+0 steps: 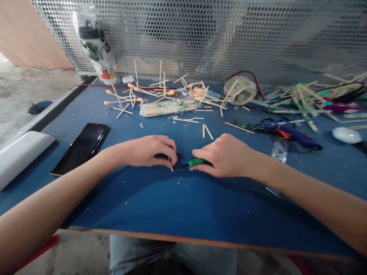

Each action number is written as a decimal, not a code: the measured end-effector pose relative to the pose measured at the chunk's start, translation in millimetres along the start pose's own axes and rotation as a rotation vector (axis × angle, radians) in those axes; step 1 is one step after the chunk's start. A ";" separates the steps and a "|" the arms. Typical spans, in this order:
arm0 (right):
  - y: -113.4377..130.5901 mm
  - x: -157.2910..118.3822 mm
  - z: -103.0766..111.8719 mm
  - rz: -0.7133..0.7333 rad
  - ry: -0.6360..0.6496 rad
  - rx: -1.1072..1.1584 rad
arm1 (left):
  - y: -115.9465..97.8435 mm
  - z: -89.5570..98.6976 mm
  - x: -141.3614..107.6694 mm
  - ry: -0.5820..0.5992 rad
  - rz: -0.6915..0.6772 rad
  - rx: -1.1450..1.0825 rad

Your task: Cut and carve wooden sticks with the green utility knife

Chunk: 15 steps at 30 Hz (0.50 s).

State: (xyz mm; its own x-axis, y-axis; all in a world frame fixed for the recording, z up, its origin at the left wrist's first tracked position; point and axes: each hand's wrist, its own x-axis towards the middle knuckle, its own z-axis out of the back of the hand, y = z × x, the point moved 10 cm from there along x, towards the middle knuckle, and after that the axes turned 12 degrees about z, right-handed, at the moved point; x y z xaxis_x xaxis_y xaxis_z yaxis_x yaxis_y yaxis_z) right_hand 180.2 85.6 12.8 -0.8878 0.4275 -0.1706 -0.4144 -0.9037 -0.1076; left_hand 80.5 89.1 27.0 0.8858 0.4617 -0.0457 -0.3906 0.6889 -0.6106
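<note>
My left hand (151,149) rests low over the blue table, its fingers closed on a short wooden stick (172,169), most of it hidden by the fingers. In my right hand (228,156) is a green utility knife (196,162). The thin dark blade points left, with its tip close to the stick's lower end; I cannot tell whether they touch. Pale crumbs (179,182) lie on the table just below the blade. Behind the hands are two short cut sticks (208,132) and a plastic-wrapped bundle of wooden sticks (169,107).
Stick figures with orange tips (137,89) stand at the back, before a perforated metal panel (183,34). A blue glue gun (289,131) and a tape roll (240,90) lie to the right. At left are a phone (82,148), a white case (24,156) and a bottle (99,53).
</note>
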 end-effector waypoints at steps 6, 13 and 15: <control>-4.1 -1.0 -3.4 -0.009 -0.020 0.020 | 1.0 -0.5 0.4 0.009 0.014 -0.006; -11.7 -8.8 -4.8 -0.006 -0.108 0.124 | 4.3 -2.7 -1.7 0.074 0.089 -0.014; -10.7 -7.9 -5.1 -0.014 -0.094 0.136 | 6.3 -2.9 -2.0 0.094 0.118 -0.027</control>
State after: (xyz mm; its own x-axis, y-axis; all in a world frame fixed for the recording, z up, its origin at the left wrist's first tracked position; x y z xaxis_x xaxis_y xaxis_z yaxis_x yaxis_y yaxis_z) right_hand 192.6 92.0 10.3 -0.8938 0.4418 -0.0769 -0.4448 -0.8953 0.0253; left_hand 77.1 90.8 21.0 0.8540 0.4836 -0.1918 -0.4880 0.6171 -0.6172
